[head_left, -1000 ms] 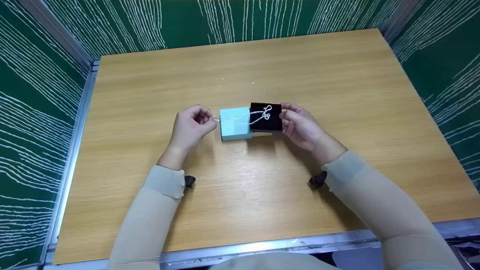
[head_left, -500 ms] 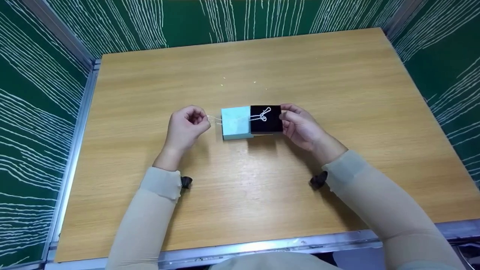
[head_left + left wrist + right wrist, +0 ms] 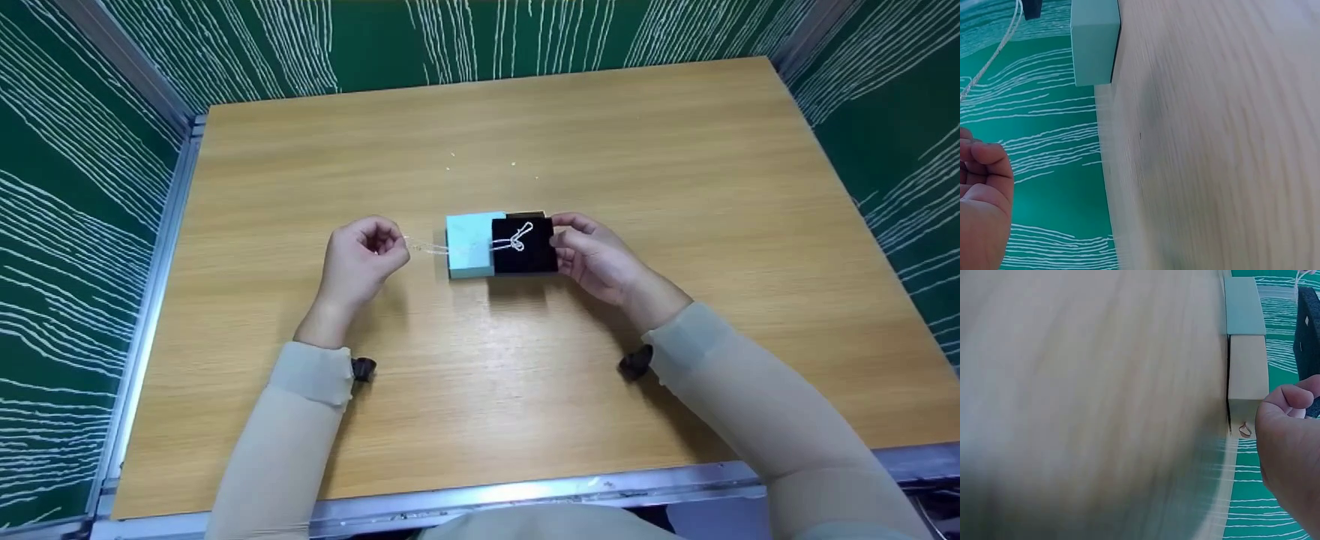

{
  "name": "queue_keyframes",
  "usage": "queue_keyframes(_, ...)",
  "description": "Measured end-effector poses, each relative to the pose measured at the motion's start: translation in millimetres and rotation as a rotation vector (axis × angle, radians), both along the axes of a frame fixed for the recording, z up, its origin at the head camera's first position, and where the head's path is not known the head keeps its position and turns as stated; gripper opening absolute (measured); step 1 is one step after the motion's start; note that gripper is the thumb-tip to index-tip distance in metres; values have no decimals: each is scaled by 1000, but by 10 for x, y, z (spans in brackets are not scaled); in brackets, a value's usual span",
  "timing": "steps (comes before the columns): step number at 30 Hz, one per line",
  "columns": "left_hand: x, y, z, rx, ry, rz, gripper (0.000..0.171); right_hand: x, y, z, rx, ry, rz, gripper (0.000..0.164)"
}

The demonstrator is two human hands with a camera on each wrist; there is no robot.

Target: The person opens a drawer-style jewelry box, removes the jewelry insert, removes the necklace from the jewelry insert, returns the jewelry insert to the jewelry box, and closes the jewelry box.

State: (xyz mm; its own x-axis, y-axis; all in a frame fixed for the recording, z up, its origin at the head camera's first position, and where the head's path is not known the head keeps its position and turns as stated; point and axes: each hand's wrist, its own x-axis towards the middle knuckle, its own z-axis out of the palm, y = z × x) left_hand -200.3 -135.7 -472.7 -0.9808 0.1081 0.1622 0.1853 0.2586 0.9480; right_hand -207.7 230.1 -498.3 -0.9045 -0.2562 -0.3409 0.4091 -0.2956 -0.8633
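Note:
My left hand [image 3: 358,259] pinches one end of a thin silvery-white necklace [image 3: 427,247] between thumb and fingertips. Its doubled strand runs over a light blue box [image 3: 470,244] to a small clump on a black foam pad [image 3: 525,259]. Thumb and fingers of my right hand [image 3: 600,259] grip the pad's right edge, holding it raised above the table. In the right wrist view, a beige drawer [image 3: 1248,368] sticks out of the box's blue sleeve [image 3: 1244,306]; slits show in the pad [image 3: 1307,343]. From above, the pad hides most of the drawer.
The box lies mid-way on a wooden table [image 3: 495,390]. Several tiny pale specks lie beyond it. Green walls [image 3: 375,45] with white streaks stand behind and at both sides, and a metal rail [image 3: 540,495] runs along the near edge.
My left hand has moved left and slightly nearer, drawing the necklace's loop narrower and longer on its side. My right hand has brought the pad a little left and nearer, uncovering the drawer's far edge.

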Motion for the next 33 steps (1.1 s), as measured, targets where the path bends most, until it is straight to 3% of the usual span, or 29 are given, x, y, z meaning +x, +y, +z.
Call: queue_keyframes(33,144,-239,-40,22,17,8,14,117,43,30,25,-22,50,29)
